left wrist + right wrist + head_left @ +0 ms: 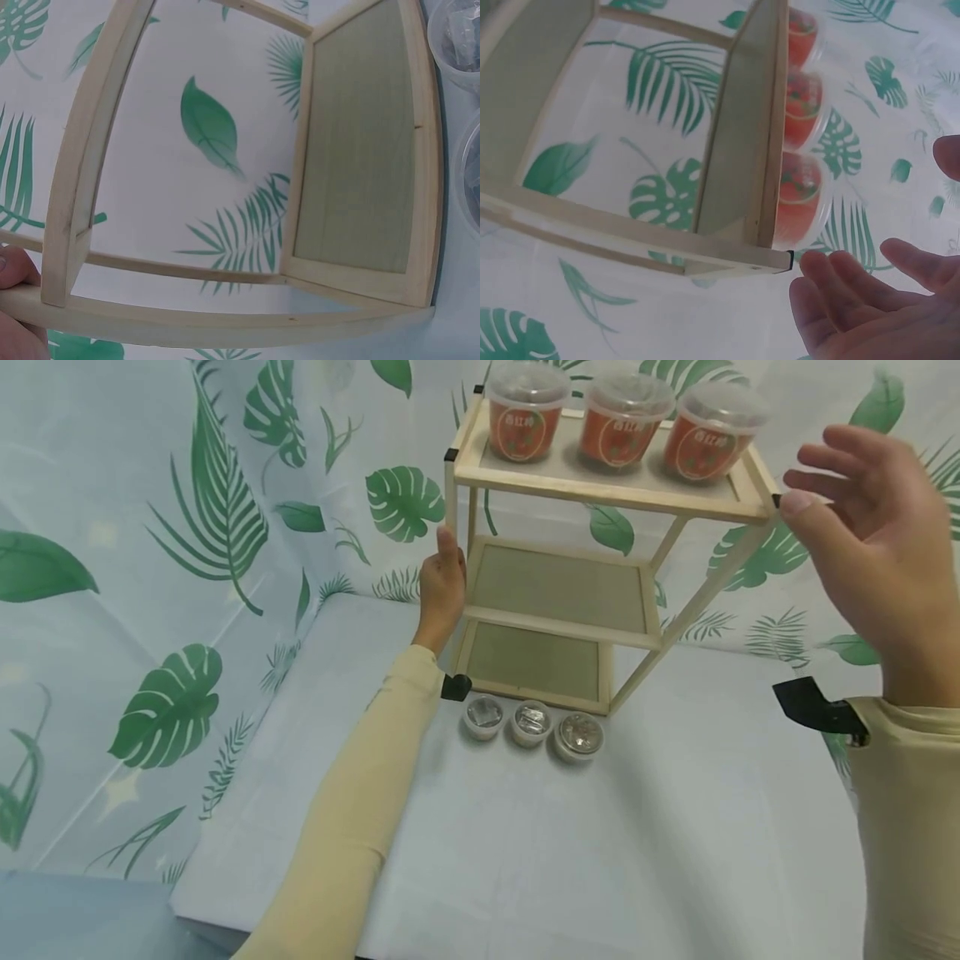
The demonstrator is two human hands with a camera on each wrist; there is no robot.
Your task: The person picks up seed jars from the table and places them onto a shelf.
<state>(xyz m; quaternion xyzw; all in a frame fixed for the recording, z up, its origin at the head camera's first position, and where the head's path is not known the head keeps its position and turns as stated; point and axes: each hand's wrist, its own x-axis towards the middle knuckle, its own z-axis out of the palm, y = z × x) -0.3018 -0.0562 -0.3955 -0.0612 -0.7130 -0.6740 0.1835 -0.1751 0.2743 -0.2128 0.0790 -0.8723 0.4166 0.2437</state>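
Note:
A three-tier wooden shelf rack (558,627) with greenish panels stands at the back of the table. My left hand (442,578) grips its left front post between the top and middle tiers; the left wrist view catches only the fingertips (16,268) on that post. Beside the top right corner, my right hand (873,518) is held up, fingers loosely spread and holding nothing. On the top tier stand three lidded plastic tubs with red labels: a left tub (525,414), a middle tub (626,422) and a right tub (708,435), the nearest to my right hand.
Three small clear lidded cups sit in front of the rack's base: a left cup (483,718), a middle cup (531,724) and a right cup (579,737). White cloth covers the table (600,860). Leaf-printed curtains (187,485) hang behind and to the left.

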